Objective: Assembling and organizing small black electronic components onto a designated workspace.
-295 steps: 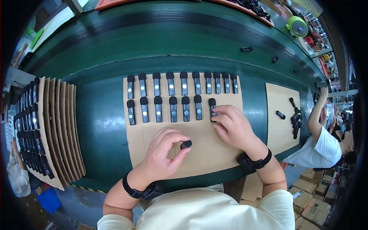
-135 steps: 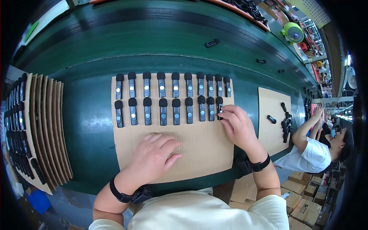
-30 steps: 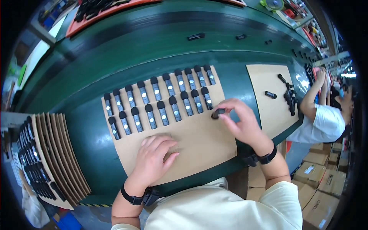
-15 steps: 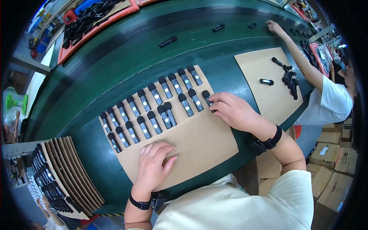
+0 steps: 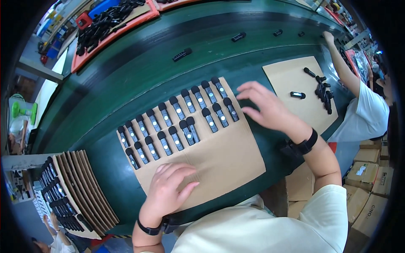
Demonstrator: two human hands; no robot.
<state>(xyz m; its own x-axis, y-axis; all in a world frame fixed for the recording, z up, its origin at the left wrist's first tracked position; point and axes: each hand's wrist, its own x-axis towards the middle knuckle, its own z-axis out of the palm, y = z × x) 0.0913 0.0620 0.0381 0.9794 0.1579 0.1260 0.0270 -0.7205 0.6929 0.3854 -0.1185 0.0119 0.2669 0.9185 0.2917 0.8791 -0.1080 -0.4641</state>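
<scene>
A cardboard sheet (image 5: 228, 156) lies before me with two rows of small black clip-on microphones (image 5: 177, 108), foam tops pointing away. Most carry a pale round spot. My right hand (image 5: 265, 107) hovers just past the sheet's right edge, fingers apart and holding nothing. Closest to it is the microphone (image 5: 230, 109) at the right end of the nearer row. My left hand (image 5: 168, 187) rests on the bare lower part of the sheet, fingers loosely bent, thumb apart, nothing in it. A gap splits the nearer row, and two microphones (image 5: 192, 129) left of it stand very close together.
Loose microphones (image 5: 182, 55) lie spaced along the green conveyor belt (image 5: 139, 80). A co-worker's arm (image 5: 344, 67) reaches over it at right, beside another cardboard sheet (image 5: 291, 114) with a microphone pile. Cardboard sheets (image 5: 90, 185) stand stacked at left; an orange-rimmed tray (image 5: 114, 36) holds more microphones.
My right hand has let go of the nearer row's right-end microphone and drawn away to the right. Microphones on the belt have shifted slightly left. The co-worker's hand has moved right, uncovering another microphone.
</scene>
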